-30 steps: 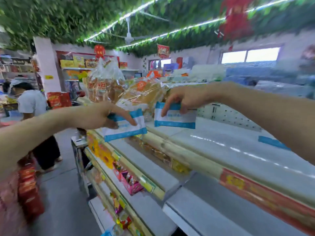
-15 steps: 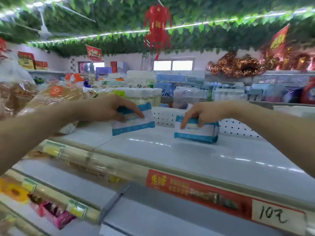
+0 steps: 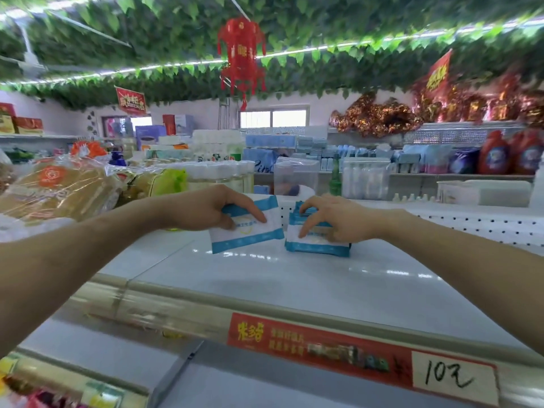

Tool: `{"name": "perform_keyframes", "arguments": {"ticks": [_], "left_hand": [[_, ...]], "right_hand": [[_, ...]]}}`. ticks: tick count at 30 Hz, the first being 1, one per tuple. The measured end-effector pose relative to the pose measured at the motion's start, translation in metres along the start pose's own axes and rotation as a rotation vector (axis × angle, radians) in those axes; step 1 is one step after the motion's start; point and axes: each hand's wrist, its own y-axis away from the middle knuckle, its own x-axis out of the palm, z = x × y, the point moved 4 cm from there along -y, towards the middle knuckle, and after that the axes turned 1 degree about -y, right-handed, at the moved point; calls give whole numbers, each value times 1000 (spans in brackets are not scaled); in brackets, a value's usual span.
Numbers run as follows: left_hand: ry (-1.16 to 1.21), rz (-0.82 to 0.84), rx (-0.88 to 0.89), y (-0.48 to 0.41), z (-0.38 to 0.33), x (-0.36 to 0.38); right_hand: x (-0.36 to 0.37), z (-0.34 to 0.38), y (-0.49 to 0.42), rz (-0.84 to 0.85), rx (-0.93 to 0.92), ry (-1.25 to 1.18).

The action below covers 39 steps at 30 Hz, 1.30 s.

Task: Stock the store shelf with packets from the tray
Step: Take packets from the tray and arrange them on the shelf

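White-and-blue packet (image 3: 245, 231) tilting above shelf (image 3: 294, 278), left hand (image 3: 206, 209) gripping it | right hand (image 3: 332, 219) pinching packet stack (image 3: 318, 245) resting on shelf

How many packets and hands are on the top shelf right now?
Blue-and-white packets: 2, left packet tilted in the left hand, right packet down on the shelf
Hands: 2, left hand, right hand
Total: 4

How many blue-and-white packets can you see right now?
2: one packet held tilted in the left hand, one resting on the top shelf under the right hand. More may be stacked beneath.
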Motion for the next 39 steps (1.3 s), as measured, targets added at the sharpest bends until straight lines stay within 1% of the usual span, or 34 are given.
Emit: {"name": "perform_keyframes", "arguments": {"ticks": [2,5,7,11,15,17,21,27,31,35,39], "left_hand": [[9,10,7,-11,-4,5],[26,35,23,-31,-13,13],[38,55,49,-46,-22,19],[44,91,108,-81,-41,38],[18,178,143,-112,-57,63],[-15,188,146,-124,-58,73],[-19,162,140,-137,-51,82],[-133,71,171,-143,-47,88],[-150,51,151,-138,-48,87],[-213,31,162,-123,-50,82],[-154,-20,161,-90,-44,62]], "right_hand": [[-2,-6,4,-15,0,-57],[-12,-20,14,-57,61,-217],[-20,-30,23,-95,96,-272],[-29,-49,43,-136,184,-264],[-29,-62,68,-145,198,-243],[-28,-69,79,-148,207,-235],[-21,-84,97,-168,262,-245],[-9,-92,106,-153,292,-249],[-7,-85,96,-148,274,-242],[-14,-69,78,-181,225,-246],[-26,-36,48,-189,152,-211]]}}
